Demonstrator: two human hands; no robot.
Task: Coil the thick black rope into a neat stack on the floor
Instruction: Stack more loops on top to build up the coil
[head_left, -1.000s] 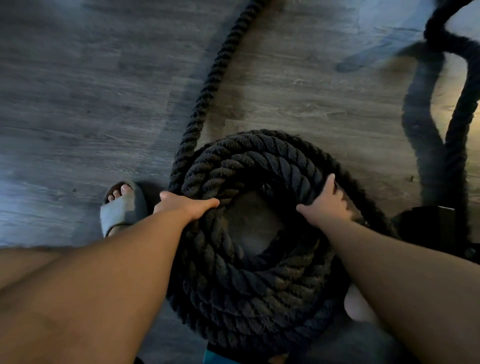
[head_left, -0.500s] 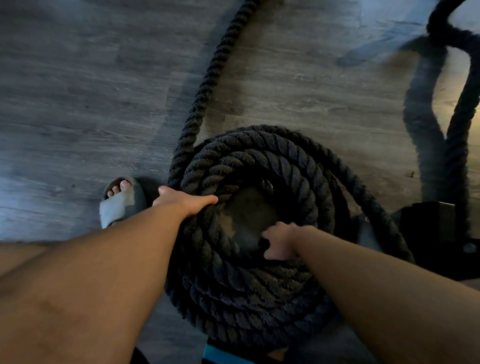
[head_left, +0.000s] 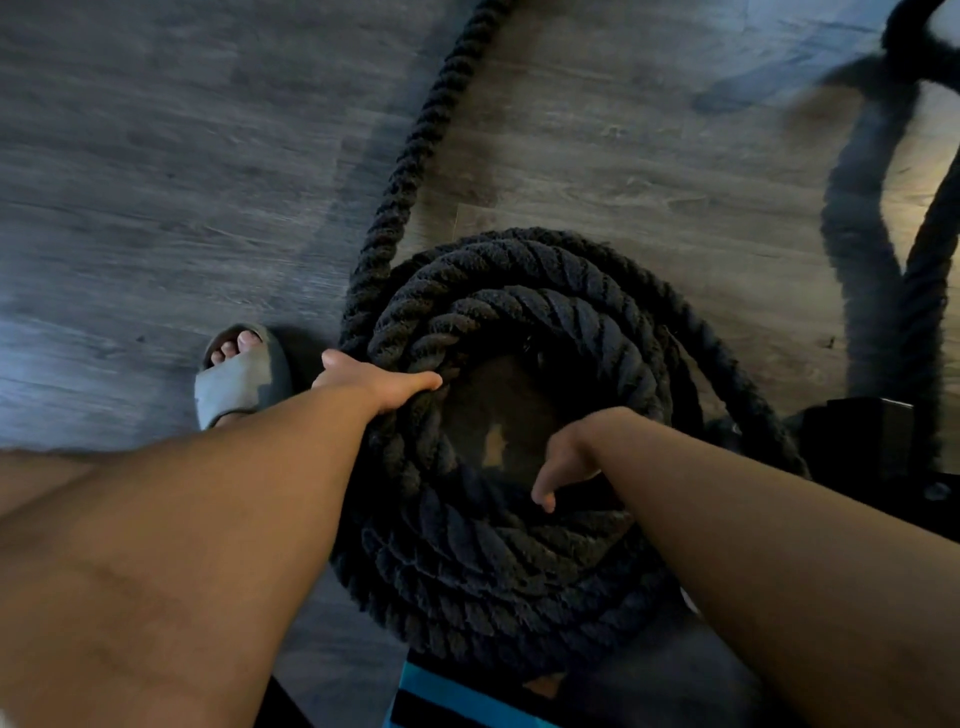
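On the floor (head_left: 156, 208), left grip (head_left: 374, 382) clamps coil (head_left: 519, 571), right grip (head_left: 566, 462) slack, empty; unsupported near side may slump inward.

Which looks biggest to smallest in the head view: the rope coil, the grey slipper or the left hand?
1. rope coil: by far the largest.
2. grey slipper and left hand: about alike; the hand is nearer the camera, so I won't rank them.

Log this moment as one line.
left hand: grips rope coil | right hand: at coil centre, grip unclear | rope tail: uncoiled on floor
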